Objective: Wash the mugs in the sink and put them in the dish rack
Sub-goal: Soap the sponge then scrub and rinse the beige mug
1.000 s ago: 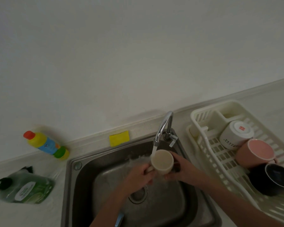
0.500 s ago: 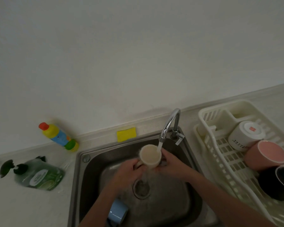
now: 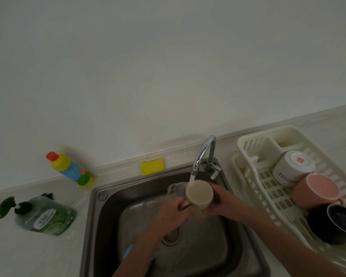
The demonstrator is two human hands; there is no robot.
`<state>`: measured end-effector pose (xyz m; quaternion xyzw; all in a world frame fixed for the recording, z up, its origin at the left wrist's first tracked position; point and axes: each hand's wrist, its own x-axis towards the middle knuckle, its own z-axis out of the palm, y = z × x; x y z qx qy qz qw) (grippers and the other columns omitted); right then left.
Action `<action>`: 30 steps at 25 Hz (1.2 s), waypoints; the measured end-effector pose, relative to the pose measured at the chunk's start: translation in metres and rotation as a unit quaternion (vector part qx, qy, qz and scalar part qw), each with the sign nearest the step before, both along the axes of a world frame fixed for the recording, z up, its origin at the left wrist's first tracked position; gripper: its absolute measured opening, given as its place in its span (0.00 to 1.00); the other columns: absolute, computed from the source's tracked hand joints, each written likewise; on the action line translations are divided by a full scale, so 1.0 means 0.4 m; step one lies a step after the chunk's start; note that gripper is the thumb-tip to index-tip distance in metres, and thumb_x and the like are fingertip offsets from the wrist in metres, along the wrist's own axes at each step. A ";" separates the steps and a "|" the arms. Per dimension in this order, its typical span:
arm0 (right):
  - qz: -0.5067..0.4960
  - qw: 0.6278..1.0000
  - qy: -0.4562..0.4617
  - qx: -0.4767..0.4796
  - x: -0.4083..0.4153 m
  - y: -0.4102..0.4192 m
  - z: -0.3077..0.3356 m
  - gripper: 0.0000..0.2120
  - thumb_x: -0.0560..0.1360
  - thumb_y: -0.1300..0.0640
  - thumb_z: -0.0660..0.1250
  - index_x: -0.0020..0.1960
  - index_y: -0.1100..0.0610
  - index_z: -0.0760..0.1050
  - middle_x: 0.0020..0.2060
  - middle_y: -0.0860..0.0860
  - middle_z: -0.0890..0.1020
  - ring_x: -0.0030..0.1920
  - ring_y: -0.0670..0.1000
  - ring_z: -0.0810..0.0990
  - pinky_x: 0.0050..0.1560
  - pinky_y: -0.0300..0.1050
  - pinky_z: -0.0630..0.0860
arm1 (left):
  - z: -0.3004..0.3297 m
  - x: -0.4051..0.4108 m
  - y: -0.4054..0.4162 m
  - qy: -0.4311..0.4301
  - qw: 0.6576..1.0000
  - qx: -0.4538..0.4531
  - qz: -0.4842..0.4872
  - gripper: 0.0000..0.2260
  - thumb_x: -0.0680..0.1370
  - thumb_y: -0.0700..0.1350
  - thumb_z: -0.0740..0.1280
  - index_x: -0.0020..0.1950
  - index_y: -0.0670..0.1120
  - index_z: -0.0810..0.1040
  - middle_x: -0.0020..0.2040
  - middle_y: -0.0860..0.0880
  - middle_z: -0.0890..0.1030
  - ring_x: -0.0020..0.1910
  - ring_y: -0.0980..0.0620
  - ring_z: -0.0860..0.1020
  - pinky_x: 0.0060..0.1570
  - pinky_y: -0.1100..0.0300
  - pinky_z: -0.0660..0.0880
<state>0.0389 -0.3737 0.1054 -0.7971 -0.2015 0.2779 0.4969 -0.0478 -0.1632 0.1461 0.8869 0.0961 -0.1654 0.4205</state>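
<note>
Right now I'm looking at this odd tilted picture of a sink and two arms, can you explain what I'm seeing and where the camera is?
No machine here: these are a person's two bare hands, filmed by one wide-angle camera worn on the head, looking forward and down, so the wall fills the top. The left hand grips the handle of a cream mug and the right hand holds its side, under water running from the faucet over the steel sink. A blue mug peeks out lower in the sink. Right of it, a white dish rack holds a white mug, pink mug and dark mug. On the counter: a yellow sponge, a yellow bottle and a green soap bottle.
</note>
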 end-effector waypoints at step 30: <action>0.015 0.996 -0.034 -0.077 0.019 0.052 0.000 0.42 0.58 0.49 0.82 0.69 0.42 0.71 0.59 0.39 0.80 0.58 0.39 0.79 0.59 0.39 0.77 | -0.020 -0.006 0.025 -0.030 0.999 0.012 0.012 0.06 0.77 0.52 0.70 0.47 0.50 0.79 0.40 0.53 0.82 0.38 0.57 0.80 0.44 0.59 0.79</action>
